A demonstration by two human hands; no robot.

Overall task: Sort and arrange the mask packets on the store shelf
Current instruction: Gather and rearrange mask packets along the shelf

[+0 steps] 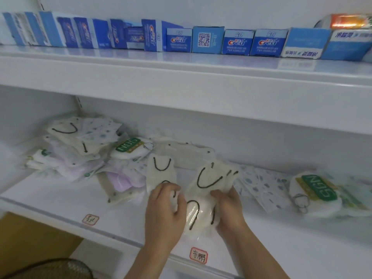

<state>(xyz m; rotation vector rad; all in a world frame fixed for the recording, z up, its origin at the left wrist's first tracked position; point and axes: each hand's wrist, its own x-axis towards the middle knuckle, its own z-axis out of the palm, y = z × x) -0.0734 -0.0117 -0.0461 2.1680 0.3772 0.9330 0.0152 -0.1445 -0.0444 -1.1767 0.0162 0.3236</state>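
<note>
Seen from above, two bare forearms reach in from the bottom edge toward a white store shelf (60, 198). Nearest the viewer, the front lip of the shelf carries two small red-bordered labels, one label (198, 255) just below the hands and another (90, 219) further left. The left hand (164, 206) curls its grip round the lower part of a cream mask packet (160, 174) with black ear loops, fingers bent over it. The right hand (228, 208) has its grip closed on a second cream packet (209, 178) of the same kind, thumb and fingers pinching its right edge. Both packets stand tilted up at the middle front of the shelf, just beside each other, above another clear-wrapped cream mask (196, 214) lying between the hands. To the right lie patterned blue-dotted packets (261, 186), and beyond them a white packet with a green N95 label (316, 188). To the left lies a pale purple packet (124, 180). Further back on the left is a loose heap of packets (76, 150), cream, purple and patterned, overlapping one another, with a second green N95 packet (130, 148) at its right side and a flat white packet (181, 154) behind the held ones. Above and farthest away, the upper shelf (181, 71) holds a row of blue toothpaste boxes (179, 40) standing side by side, several marked Crest, with an orange box (350, 21) lying on top at the far right.
</note>
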